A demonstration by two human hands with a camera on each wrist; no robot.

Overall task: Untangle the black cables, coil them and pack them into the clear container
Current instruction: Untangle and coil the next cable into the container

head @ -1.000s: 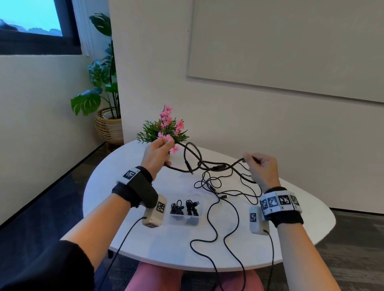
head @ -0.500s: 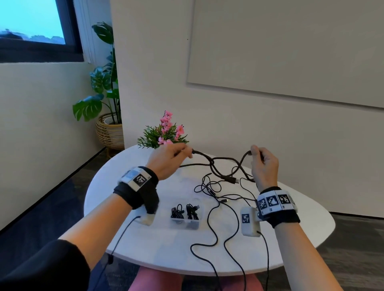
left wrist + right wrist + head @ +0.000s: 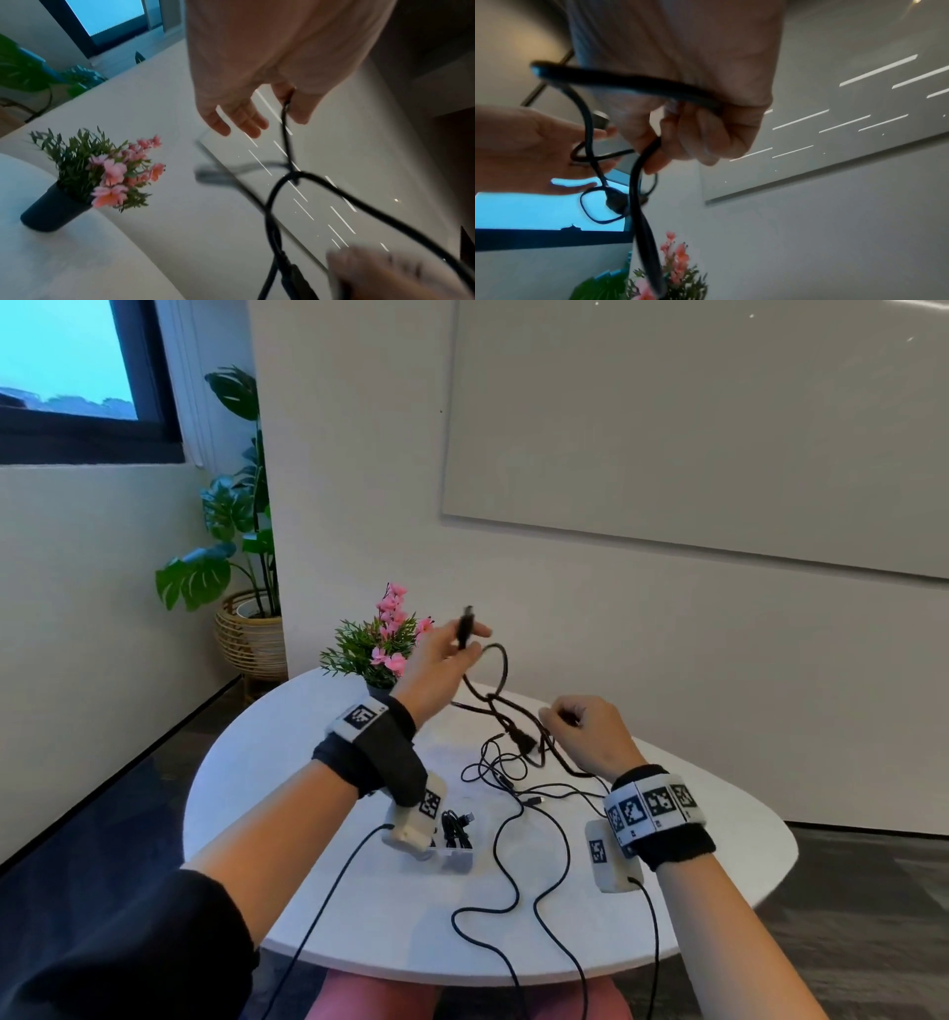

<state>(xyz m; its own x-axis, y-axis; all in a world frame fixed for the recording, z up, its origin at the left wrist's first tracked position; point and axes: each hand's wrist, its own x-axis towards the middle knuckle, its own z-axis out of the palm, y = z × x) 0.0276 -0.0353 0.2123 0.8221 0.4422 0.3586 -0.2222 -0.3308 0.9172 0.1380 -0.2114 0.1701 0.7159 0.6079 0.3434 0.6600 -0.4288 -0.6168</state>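
White round counter [image 3: 318, 891] against plain wall, same spot as before. Our left hand [image 3: 436, 660] went up since half second ago, now raised above flower pot [image 3: 382, 654], thumb and index pinching plug end of black cables [image 3: 506, 726], other fingers [image 3: 241, 119] loose and spread. Our right hand [image 3: 590, 737] dropped closer to counter, fingers curled round cable. Tangle hangs between hands, rest trails over counter edge. Clear container [image 3: 454, 852] near left wrist, coiled cables inside.
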